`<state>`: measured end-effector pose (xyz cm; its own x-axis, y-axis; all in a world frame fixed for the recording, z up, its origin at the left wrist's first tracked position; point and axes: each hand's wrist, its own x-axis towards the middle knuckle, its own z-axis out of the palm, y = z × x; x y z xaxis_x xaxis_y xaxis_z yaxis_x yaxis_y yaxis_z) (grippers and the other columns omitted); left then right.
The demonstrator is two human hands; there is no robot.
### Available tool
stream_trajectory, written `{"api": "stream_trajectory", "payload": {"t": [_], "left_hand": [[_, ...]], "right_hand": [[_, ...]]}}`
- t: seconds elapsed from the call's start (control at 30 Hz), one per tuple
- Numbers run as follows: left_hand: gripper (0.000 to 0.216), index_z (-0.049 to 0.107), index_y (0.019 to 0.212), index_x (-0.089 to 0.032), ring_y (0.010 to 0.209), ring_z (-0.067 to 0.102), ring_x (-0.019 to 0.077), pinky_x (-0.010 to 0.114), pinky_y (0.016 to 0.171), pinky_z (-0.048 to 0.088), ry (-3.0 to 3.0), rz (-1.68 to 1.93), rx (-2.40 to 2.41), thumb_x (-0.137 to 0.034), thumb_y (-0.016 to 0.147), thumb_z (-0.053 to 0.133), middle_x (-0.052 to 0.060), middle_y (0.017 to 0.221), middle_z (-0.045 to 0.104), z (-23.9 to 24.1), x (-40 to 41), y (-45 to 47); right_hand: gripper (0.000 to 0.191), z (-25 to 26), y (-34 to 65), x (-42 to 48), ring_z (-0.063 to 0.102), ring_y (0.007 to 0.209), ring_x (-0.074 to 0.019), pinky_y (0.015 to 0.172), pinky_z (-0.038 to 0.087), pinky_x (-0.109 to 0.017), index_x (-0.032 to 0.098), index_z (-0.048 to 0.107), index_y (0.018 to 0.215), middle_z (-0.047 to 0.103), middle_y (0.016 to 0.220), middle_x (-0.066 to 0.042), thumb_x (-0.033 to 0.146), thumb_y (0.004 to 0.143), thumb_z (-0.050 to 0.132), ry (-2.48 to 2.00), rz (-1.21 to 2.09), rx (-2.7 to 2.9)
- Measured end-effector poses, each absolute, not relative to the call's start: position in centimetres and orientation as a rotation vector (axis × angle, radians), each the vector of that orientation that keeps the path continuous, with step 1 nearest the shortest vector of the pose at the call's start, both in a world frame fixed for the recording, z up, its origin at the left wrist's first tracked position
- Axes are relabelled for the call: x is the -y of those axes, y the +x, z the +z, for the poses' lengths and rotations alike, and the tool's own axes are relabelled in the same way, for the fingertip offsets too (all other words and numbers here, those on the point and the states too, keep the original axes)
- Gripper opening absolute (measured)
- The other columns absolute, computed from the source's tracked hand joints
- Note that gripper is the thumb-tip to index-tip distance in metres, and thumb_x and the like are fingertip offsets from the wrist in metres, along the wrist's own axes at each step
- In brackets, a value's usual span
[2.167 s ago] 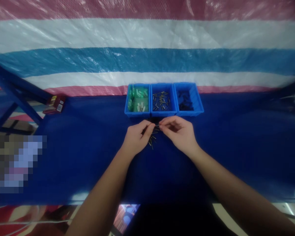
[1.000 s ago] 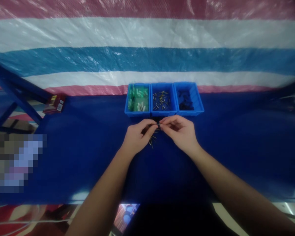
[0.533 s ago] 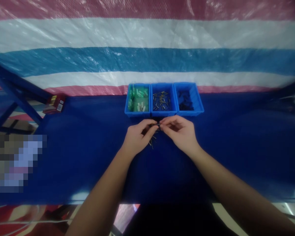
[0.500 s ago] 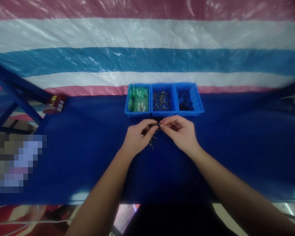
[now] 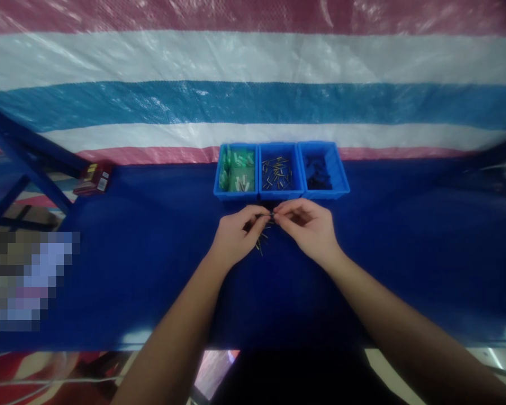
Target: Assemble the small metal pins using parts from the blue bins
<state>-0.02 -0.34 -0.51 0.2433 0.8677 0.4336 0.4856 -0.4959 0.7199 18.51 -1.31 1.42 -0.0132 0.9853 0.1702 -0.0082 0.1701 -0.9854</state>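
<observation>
My left hand [image 5: 238,232] is closed, thumb and forefinger pinching a thin metal pin [image 5: 272,214]. From the other side, my right hand [image 5: 311,228] is also closed, its fingertips pinched at the pin's right end. Whether a separate small part sits in the right fingertips is too small to tell. Several thin brass-coloured pins [image 5: 260,246] lie on the blue table below the fingers, partly hidden by my left hand. Just beyond the hands, the middle blue bin [image 5: 280,195] holds many similar metal pins.
The left blue bin [image 5: 236,196] contains small whitish pieces and green plastic; the right blue bin [image 5: 329,195] contains small black parts. A dark red box [image 5: 93,179] sits at the left by a blue metal frame [image 5: 46,138]. A striped tarp [image 5: 253,104] hangs behind the blue table [image 5: 152,253].
Both hands stay almost in place, fingertips still meeting at the pin. My left fingertips have shifted very slightly toward the right hand.
</observation>
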Motion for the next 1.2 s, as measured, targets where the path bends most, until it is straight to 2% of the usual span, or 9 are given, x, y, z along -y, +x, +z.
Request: {"api": "stream_trajectory", "payload": {"t": [0.17,0.33,0.4,0.6,0.77,1.0,1.13,1.2], "left_hand": [[0.02,0.072,0.088,-0.019,0.058,0.062,0.0082,0.019,0.056,0.046,2.131,1.122,-1.209,-0.031,0.098,0.06,-0.002,0.07,0.07,-0.33,0.23,-0.18],[0.016,0.072,0.105,-0.021,0.052,0.057,0.0069,0.018,0.057,0.048,2.079,1.163,-1.213,-0.031,0.094,0.067,-0.006,0.064,0.065,-0.44,0.31,0.04],[0.014,0.072,0.104,-0.021,0.05,0.055,0.0064,0.018,0.056,0.047,2.078,1.16,-1.216,-0.029,0.094,0.066,-0.007,0.061,0.063,-0.47,0.33,0.05],[0.019,0.072,0.091,-0.019,0.059,0.061,0.0086,0.02,0.057,0.047,2.115,1.117,-1.202,-0.033,0.098,0.061,-0.001,0.073,0.071,-0.41,0.27,-0.2],[0.016,0.072,0.105,-0.021,0.052,0.057,0.0072,0.018,0.057,0.048,2.076,1.176,-1.211,-0.032,0.094,0.067,-0.005,0.063,0.065,-0.52,0.33,0.06],[0.016,0.072,0.091,-0.019,0.058,0.06,0.0073,0.018,0.056,0.045,2.104,1.125,-1.201,-0.031,0.097,0.063,-0.003,0.071,0.069,-0.46,0.3,-0.15],[0.015,0.07,0.104,-0.021,0.052,0.057,0.0067,0.018,0.056,0.047,2.091,1.154,-1.202,-0.031,0.094,0.067,-0.006,0.063,0.064,-0.54,0.31,-0.05],[0.014,0.07,0.105,-0.021,0.049,0.054,0.0062,0.017,0.055,0.046,2.088,1.157,-1.194,-0.029,0.094,0.067,-0.007,0.06,0.061,-0.58,0.32,0.02]], "right_hand": [[0.007,1.46,18.38,1.48,0.073,0.084,-0.0174,0.077,0.061,-0.034,0.02,0.071,0.082,0.075,0.091,-0.004,0.019,0.08,0.078,-1.061,1.102,1.314],[0.007,1.53,18.42,1.44,0.073,0.082,-0.017,0.075,0.061,-0.033,0.02,0.071,0.081,0.076,0.09,-0.004,0.02,0.08,0.078,-1.065,1.101,1.287],[0.007,1.51,18.43,1.42,0.073,0.082,-0.0172,0.075,0.061,-0.033,0.021,0.071,0.081,0.075,0.089,-0.004,0.02,0.08,0.078,-1.067,1.102,1.294],[0.009,1.52,18.35,1.5,0.073,0.085,-0.0184,0.078,0.062,-0.036,0.021,0.071,0.082,0.076,0.091,-0.004,0.025,0.08,0.079,-1.081,1.097,1.32],[0.01,1.56,18.45,1.45,0.073,0.084,-0.018,0.076,0.062,-0.035,0.021,0.07,0.081,0.076,0.09,-0.004,0.026,0.081,0.079,-1.086,1.096,1.307],[0.009,1.5,18.25,1.62,0.073,0.085,-0.0183,0.078,0.062,-0.035,0.021,0.071,0.082,0.076,0.091,-0.005,0.024,0.08,0.079,-1.053,1.097,1.323],[0.009,1.63,18.29,1.56,0.073,0.083,-0.0182,0.076,0.062,-0.035,0.022,0.07,0.081,0.076,0.091,-0.004,0.026,0.081,0.078,-1.087,1.081,1.318],[0.008,1.63,18.33,1.53,0.073,0.082,-0.018,0.075,0.062,-0.035,0.022,0.07,0.081,0.076,0.09,-0.004,0.026,0.081,0.077,-1.088,1.078,1.32]]}}
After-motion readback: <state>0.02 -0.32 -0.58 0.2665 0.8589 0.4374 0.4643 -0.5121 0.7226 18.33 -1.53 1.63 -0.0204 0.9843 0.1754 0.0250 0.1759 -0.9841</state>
